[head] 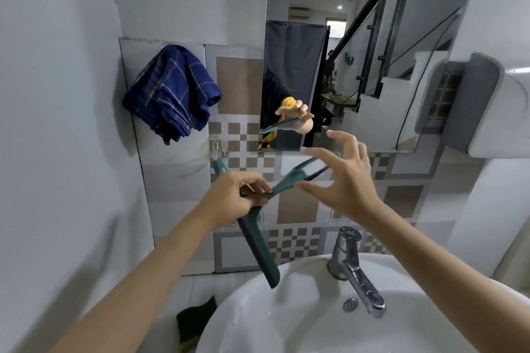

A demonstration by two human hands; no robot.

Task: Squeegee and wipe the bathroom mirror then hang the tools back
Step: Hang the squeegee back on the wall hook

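Observation:
A dark green squeegee hangs in the air above the sink's left side, blade pointing down and left, handle reaching up and right. My left hand is shut on it where the handle meets the blade. My right hand hovers with spread fingers around the handle's far end, not gripping it. The mirror is on the wall above, showing my hands' reflection. A blue checked cloth hangs on the wall to the mirror's left. A small clear wall hook sits below the cloth, bare.
A white sink with a chrome tap lies below my hands. A dark sponge lies left of the sink. A white dispenser juts from the right wall. Patterned tiles cover the wall behind.

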